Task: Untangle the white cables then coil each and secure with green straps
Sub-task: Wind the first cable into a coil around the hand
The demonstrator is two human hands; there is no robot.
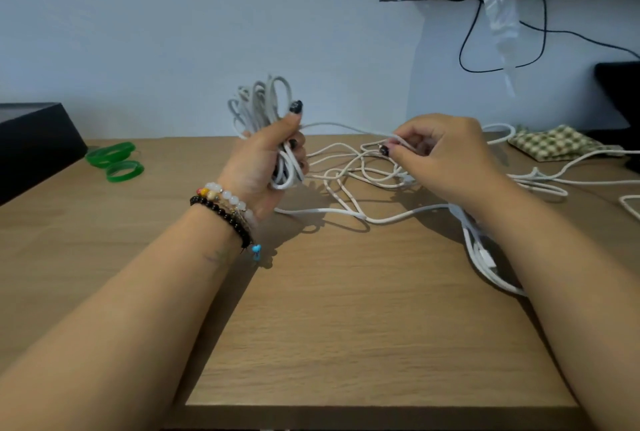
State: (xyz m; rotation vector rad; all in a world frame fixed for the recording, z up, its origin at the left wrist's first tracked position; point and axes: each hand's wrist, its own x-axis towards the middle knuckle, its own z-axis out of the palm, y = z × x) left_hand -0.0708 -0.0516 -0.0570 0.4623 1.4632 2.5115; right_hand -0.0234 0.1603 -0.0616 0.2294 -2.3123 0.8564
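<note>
One white cable is part-coiled: your left hand [273,160] grips a bunch of loops [263,101], fingers and thumb curled round it, the loops standing up above the fist. From that bunch a strand [346,126] runs across to your right hand [440,157], which pinches it between thumb and fingertips just over the table [346,326].

Under and beyond your right hand the loose tangle [360,171] lies spread on the wood, crossing itself many times and trailing off to the right. A connector end [486,255] lies by your right forearm.

The green straps [116,160] sit untouched, well apart to the left, by a black box [31,139].

Judgement: early-to-middle. First coil under way, none strapped; most untangling, the remaining coiling and all strapping appear to be left.
</note>
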